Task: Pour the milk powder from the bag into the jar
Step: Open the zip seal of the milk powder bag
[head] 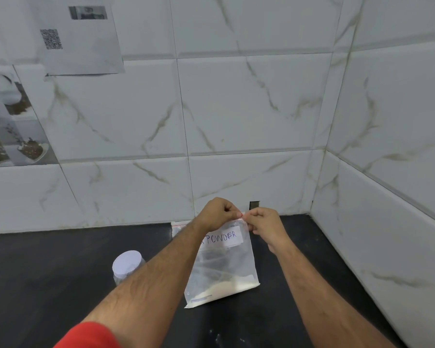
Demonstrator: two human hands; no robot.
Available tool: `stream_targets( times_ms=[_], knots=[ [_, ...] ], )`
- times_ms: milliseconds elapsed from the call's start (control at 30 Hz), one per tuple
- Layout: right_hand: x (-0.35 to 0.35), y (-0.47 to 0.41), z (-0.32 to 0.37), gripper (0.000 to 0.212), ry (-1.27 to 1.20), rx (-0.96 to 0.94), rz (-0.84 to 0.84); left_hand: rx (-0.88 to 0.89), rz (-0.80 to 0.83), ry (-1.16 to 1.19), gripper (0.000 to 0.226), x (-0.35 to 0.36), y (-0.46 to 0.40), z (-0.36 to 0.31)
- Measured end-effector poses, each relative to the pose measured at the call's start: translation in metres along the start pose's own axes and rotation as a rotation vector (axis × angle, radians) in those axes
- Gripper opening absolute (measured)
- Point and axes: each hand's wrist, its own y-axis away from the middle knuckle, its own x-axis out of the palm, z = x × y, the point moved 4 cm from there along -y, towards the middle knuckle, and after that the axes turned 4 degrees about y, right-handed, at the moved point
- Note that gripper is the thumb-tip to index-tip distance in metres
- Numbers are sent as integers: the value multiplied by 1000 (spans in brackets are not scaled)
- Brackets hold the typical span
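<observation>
A clear zip bag (224,270) with a white label reading "POWDER" stands upright on the black counter, white powder settled along its bottom. My left hand (217,213) and my right hand (266,226) both pinch the bag's red-edged top strip, fingertips close together at its upper right corner. A clear plastic jar (127,267) with a white lid on it stands on the counter to the left of the bag, partly hidden behind my left forearm.
The black counter (48,285) meets white marble-patterned wall tiles at the back and on the right, forming a corner. A second clear bag (177,228) lies against the back wall behind my left wrist. A printed sheet (78,38) hangs on the wall.
</observation>
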Motion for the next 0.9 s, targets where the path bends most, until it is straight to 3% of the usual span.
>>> stream_targets(
  times_ms=[367,900],
  knots=[
    [2,-3,1,11,25,21,-18,73,40,-147,14,6,-4,-3],
    [0,-1,-1,17,14,25,-143,-9,5,-323,12,-25,5,21]
  ],
)
